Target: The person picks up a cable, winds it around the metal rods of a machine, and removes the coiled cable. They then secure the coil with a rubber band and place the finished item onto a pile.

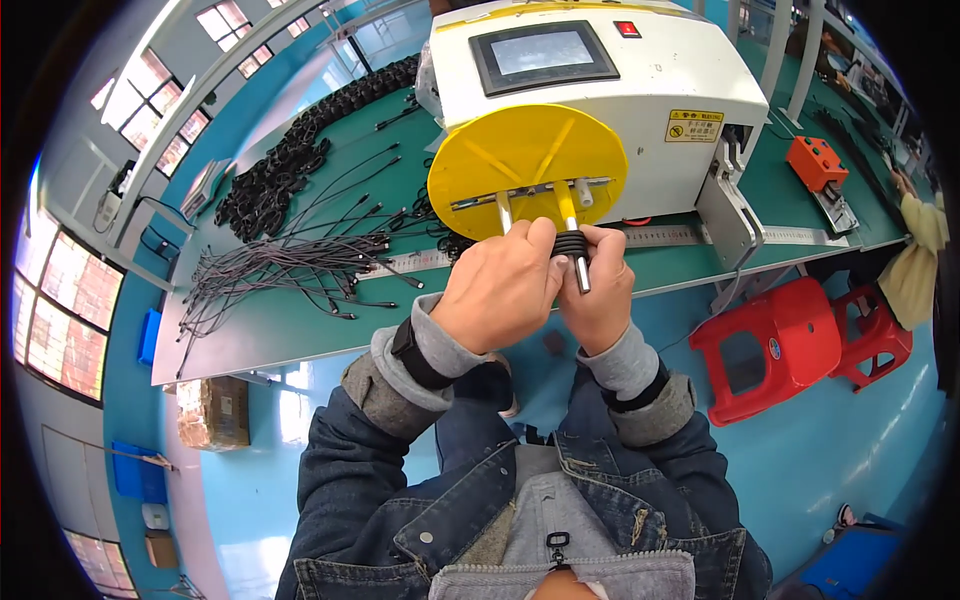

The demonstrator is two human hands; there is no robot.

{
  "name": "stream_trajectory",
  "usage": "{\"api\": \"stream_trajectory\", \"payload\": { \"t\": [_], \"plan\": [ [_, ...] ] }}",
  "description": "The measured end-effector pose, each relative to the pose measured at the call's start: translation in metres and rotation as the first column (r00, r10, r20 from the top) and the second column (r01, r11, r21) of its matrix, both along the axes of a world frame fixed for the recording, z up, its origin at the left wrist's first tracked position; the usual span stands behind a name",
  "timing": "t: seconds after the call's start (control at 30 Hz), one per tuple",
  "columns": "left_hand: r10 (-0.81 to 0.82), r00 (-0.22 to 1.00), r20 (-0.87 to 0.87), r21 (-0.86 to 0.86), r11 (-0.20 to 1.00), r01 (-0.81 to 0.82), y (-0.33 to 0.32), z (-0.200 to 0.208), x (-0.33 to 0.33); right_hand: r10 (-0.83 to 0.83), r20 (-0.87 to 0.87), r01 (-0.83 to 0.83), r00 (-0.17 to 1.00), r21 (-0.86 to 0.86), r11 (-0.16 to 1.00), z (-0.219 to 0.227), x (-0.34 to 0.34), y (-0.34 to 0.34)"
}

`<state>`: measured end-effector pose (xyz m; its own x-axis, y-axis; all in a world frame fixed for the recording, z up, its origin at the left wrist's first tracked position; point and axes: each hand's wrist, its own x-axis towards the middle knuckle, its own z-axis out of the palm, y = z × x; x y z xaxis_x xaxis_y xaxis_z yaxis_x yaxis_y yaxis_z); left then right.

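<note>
A white winding machine (660, 75) stands on the green bench, its round yellow disc (480, 160) facing me. Two metal posts stick out of the disc, and a small coil of black cable (570, 244) sits around the right post (584, 275). My right hand (602, 290) is closed on the coil's right side, thumb and fingers pressed to it. From the other side, my left hand (505, 285) curls in front of the left post with its fingertips at the coil. Exactly which strand the left fingers pinch is hidden.
Loose black cables (280, 265) with plugs lie spread on the bench at left, with a heap of coiled cables (270, 185) behind. A steel ruler (790, 236) runs along the front edge. An orange control box (815, 163) stands right; red stools (775, 340) are below. Another person's sleeve (920, 235) shows far right.
</note>
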<state>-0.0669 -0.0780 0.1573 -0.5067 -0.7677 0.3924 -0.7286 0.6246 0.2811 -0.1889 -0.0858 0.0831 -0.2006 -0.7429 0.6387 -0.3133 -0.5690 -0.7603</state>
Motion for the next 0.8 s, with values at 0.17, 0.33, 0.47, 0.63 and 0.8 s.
{"api": "stream_trajectory", "payload": {
  "t": [0.17, 0.33, 0.47, 0.63, 0.8],
  "plan": [
    [-0.030, 0.998, 0.050, -0.066, 0.997, 0.034, 0.015, -0.001, -0.010, -0.076, -0.072, 0.083, 0.994, 0.090, 0.992, 0.005, -0.010, 0.022],
    [0.116, 0.985, 0.127, -0.118, 0.988, -0.101, 0.065, -0.021, -0.018, 0.005, -0.167, 0.025, 0.986, 0.180, 0.983, -0.020, -0.008, 0.063],
    [0.119, 0.991, 0.063, 0.018, 0.993, -0.121, 0.089, -0.057, -0.017, 0.039, -0.389, 0.052, 0.921, 0.222, 0.974, -0.042, -0.017, 0.085],
    [0.075, 0.996, -0.052, 0.251, 0.966, -0.060, 0.094, -0.087, -0.004, 0.103, -0.534, 0.052, 0.839, 0.267, 0.962, -0.073, -0.015, 0.086],
    [-0.183, 0.958, -0.223, -0.014, 0.983, 0.184, 0.079, -0.113, 0.028, 0.183, -0.573, 0.005, 0.799, 0.311, 0.951, -0.085, -0.005, 0.086]
  ]
}}
